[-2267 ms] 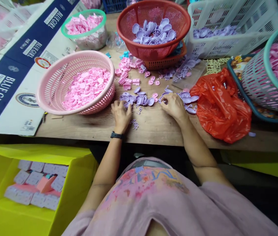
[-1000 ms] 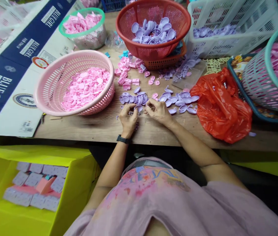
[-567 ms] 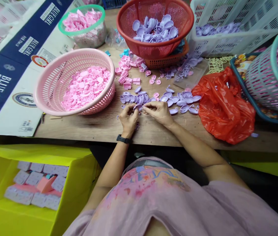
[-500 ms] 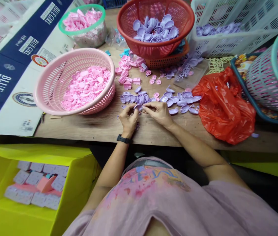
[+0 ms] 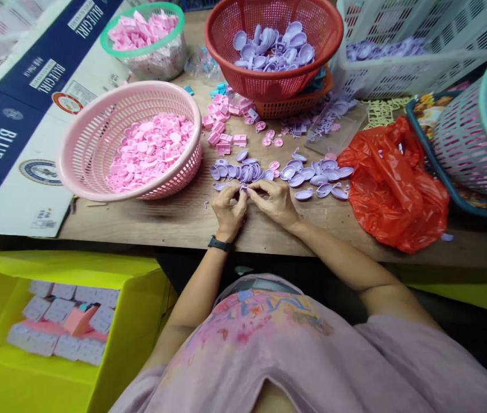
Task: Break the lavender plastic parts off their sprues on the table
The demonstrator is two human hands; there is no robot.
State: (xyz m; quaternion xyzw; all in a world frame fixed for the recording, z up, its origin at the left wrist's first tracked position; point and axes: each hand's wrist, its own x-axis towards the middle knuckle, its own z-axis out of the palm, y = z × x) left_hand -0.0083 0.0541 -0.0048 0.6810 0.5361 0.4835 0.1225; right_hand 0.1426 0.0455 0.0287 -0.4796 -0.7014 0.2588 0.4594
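Note:
At the front of the wooden table, my left hand (image 5: 228, 211) pinches a small purple plastic piece (image 5: 244, 188) between thumb and fingers. Fingertips of my right hand (image 5: 276, 203) close on the same piece from the other side, so most of it is hidden. Just beyond the fingers lie loose purple oval plastic pieces (image 5: 249, 170), shallow and dish-like. More purple oval pieces (image 5: 331, 174) spread to the right, beside my right hand. A few small round pink pieces (image 5: 274, 166) sit between these two groups.
A pink basket (image 5: 129, 94) of pink parts stands left. Behind are a red basket (image 5: 269, 86) with purple pieces and pink blocks (image 5: 223, 137). A red plastic bag (image 5: 393, 189) and a teal-rimmed basket (image 5: 454, 137) are at right. Below left is a yellow box (image 5: 135, 310).
My hands have come closer together, the left one shifting slightly right. The purple piece, showing more before, is now mostly covered by my fingertips.

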